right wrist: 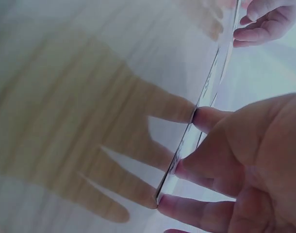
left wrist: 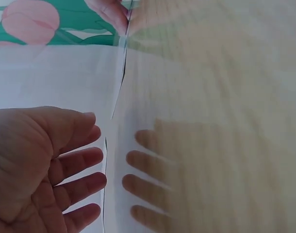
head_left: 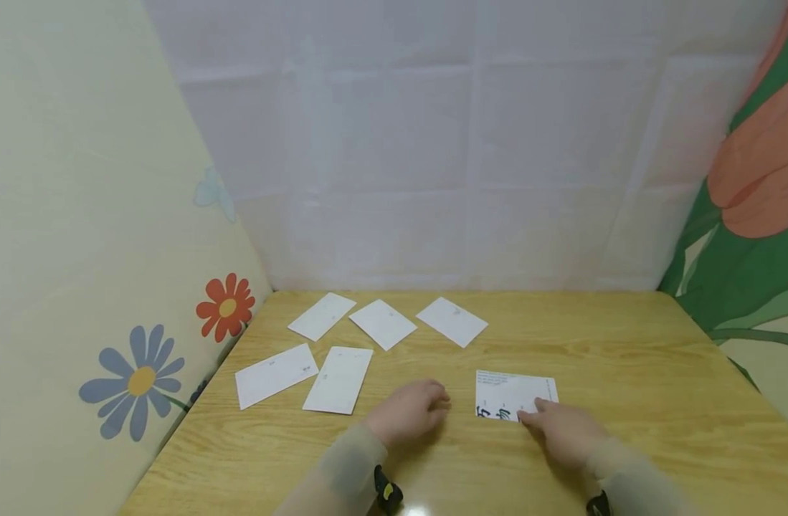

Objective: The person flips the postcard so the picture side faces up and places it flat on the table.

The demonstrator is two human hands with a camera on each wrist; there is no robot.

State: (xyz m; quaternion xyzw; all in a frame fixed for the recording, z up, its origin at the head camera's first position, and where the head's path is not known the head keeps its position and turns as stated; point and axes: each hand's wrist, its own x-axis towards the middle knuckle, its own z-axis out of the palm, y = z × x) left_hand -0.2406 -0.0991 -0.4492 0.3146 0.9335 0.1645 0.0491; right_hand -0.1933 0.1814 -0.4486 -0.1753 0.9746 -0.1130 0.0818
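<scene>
A white card (head_left: 510,390) with lines of small print and large dark brush-style characters along its near edge lies flat on the wooden table, right of centre. My right hand (head_left: 568,433) touches its near right corner area with spread fingertips. In the right wrist view, the thumb and fingers of the right hand (right wrist: 254,155) rest on the card (right wrist: 190,143), which shows as a thin strip. To the card's left, my left hand (head_left: 409,412) is held just over the table, fingers loosely bent. The left wrist view shows the left hand (left wrist: 31,165) holding nothing, fingers apart.
Several white cards lie left on the table: two nearer, a slanted card (head_left: 274,374) and an upright one (head_left: 338,380), and a back row with a left card (head_left: 323,316), a middle card (head_left: 383,325) and a right card (head_left: 452,322). A white cloth (head_left: 471,158) hangs behind the table.
</scene>
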